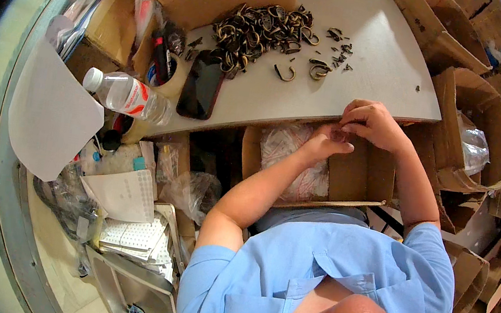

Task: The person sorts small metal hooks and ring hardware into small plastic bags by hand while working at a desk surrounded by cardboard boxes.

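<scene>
My left hand (328,140) and my right hand (372,122) meet over the table's front edge, above an open cardboard box (359,181). Fingers of both are bent together around something small and see-through, too hidden to name. Inside the box, on its left side, lie clear plastic bags (296,153). Beyond my hands on the white table (380,53) is a heap of bronze-coloured curved metal rings (258,36). A single open ring (284,73) and a small pair of rings (319,70) lie nearer to me, with tiny metal pieces (343,55) beside them.
Left of the heap lie a black phone (201,85) and a clear bottle (128,96) with a white cap. A roll of tape (173,78) sits behind the bottle. Cardboard boxes (469,129) crowd the right side. Papers (137,233) and plastic bags (194,193) are at lower left.
</scene>
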Demonstrator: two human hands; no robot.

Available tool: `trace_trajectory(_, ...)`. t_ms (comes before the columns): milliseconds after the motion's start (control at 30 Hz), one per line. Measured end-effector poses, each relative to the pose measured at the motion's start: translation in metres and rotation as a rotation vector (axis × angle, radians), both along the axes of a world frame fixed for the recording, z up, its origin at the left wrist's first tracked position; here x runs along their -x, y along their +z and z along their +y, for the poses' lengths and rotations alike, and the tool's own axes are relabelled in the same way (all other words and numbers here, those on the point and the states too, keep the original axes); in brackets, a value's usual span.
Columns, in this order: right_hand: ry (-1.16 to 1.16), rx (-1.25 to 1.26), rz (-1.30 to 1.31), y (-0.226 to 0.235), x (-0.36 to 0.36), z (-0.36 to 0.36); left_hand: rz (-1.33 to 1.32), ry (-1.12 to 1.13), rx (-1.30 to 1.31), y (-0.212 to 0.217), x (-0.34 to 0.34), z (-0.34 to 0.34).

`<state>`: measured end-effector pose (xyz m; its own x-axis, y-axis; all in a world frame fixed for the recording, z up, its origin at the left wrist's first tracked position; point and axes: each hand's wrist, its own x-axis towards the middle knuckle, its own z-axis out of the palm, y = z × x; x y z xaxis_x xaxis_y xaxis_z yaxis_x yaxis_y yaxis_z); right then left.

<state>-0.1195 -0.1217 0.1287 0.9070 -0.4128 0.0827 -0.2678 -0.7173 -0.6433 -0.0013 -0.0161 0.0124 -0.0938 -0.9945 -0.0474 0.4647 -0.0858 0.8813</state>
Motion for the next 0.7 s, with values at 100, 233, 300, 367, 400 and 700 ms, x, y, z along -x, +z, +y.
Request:
trace_trajectory(100,0.074,-0.13,0.026,0.003,-0.01,-0.009,-0.183,0.01,-0.033,0.002,-0.003,0.003)
trace_trajectory(233,-0.301,0.22,-0.086,-0.015,-0.048,-0.031,-0.271,0.006,-0.014,-0.001,-0.001,0.001)
trace_trajectory(300,-0.363,0.4,-0.152,-0.03,-0.061,-0.043,-0.233,-0.002,-0.081,0.008,-0.001,0.005)
trace_trajectory(367,-0.303,0.516,-0.163,-0.032,-0.074,-0.048,-0.238,0.006,-0.063,-0.001,0.0,0.006)
trace_trajectory(400,-0.289,0.52,-0.168,-0.028,-0.079,-0.045,-0.242,0.01,-0.052,-0.006,-0.001,0.005)
trace_trajectory(700,-0.169,0.45,0.058,0.015,-0.102,-0.05,-0.256,0.019,0.003,-0.012,-0.004,0.004)
